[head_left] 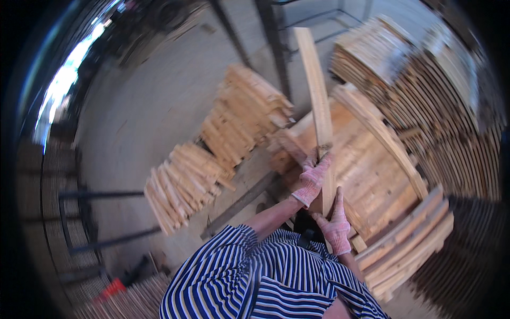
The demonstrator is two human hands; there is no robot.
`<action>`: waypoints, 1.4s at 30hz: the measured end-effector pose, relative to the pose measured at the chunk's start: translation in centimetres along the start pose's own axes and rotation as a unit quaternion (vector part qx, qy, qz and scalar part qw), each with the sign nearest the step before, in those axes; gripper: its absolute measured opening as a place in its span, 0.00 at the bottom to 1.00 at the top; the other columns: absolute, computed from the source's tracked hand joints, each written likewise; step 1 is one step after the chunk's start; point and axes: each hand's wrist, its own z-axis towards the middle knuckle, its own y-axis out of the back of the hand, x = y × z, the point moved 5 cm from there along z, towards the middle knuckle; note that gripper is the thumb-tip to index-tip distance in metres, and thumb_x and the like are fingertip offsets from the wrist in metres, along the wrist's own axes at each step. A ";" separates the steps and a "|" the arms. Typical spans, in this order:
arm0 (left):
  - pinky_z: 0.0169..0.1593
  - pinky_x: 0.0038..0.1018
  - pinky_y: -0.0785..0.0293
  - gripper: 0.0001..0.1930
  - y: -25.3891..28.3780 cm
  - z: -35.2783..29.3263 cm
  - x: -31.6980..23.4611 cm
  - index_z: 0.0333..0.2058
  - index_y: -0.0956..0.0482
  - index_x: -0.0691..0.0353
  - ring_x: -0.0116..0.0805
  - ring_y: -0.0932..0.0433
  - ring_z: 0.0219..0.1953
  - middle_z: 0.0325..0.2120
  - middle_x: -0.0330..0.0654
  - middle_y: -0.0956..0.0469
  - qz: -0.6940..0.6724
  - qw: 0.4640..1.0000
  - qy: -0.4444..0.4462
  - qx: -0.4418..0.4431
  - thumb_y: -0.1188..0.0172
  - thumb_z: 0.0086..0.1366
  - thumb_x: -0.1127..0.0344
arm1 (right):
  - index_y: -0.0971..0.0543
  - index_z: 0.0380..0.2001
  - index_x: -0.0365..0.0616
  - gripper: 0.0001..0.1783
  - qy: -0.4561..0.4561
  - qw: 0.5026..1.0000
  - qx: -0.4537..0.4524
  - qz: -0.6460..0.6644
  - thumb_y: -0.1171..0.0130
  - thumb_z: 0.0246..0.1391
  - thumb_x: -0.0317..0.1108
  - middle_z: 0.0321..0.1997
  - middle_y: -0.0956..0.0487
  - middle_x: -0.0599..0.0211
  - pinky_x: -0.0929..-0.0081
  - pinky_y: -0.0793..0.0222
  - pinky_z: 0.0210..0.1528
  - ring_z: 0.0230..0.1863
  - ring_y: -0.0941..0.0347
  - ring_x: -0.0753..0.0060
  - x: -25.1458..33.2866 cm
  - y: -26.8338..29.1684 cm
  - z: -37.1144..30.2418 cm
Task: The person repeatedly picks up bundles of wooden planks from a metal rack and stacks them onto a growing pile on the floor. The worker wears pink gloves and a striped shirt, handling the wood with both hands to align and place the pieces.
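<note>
A long, pale wooden slat [315,85] stretches away from my body, its near end between my two gloved hands. My left hand [313,181], in a pink knit glove, is closed around the slat below a dark knot. At the near end, my right hand [337,226], in a matching glove, has its thumb and fingers on either side of the slat. Beneath and to the right lies a wide wooden panel [366,165] with a raised curved rail along its far side. The palm sides of both hands are hidden.
Stacked short wooden pieces [244,114] and a looser row of sticks [183,183] stand to the left. Thick curved boards [409,239] lie at the near right. Tall stacks of slats [441,117] rise behind the panel. Dark metal frame bars [111,194] stick out at left.
</note>
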 end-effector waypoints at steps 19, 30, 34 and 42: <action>0.41 0.26 0.22 0.35 50.3 -21.8 -9.0 0.65 0.31 0.59 0.29 0.19 0.39 0.47 0.40 0.19 0.115 0.895 0.154 -0.402 0.35 0.66 0.47 | 0.34 0.70 0.55 0.38 0.021 0.946 0.293 0.140 0.36 0.56 0.26 0.34 0.22 0.74 0.83 0.36 0.23 0.23 0.34 0.85 6.6 -33.1 7.8; 0.63 0.40 0.31 0.41 96.4 -37.3 -22.5 0.66 0.34 0.66 0.54 0.29 0.64 0.61 0.62 0.28 0.445 0.642 0.195 -0.593 0.37 0.65 0.42 | 0.46 0.75 0.47 0.51 0.267 0.904 0.284 -0.173 0.29 0.52 0.33 0.75 0.41 0.48 0.58 0.37 0.70 0.74 0.41 0.52 13.4 -63.7 20.4; 0.64 0.40 0.33 0.37 107.3 -33.4 -28.4 0.64 0.31 0.67 0.56 0.30 0.64 0.61 0.62 0.28 0.485 0.623 0.077 -0.609 0.38 0.67 0.44 | 0.46 0.75 0.46 0.47 0.228 0.859 0.446 -0.105 0.32 0.58 0.32 0.73 0.35 0.51 0.66 0.36 0.70 0.70 0.34 0.58 14.2 -82.0 13.4; 0.68 0.34 0.37 0.42 126.6 -33.7 -28.2 0.63 0.29 0.68 0.48 0.30 0.66 0.61 0.57 0.27 0.276 0.691 -0.024 -0.668 0.41 0.66 0.35 | 0.51 0.75 0.39 0.47 0.201 0.832 0.483 -0.186 0.37 0.62 0.38 0.74 0.38 0.45 0.71 0.44 0.75 0.74 0.39 0.56 19.7 -113.8 3.8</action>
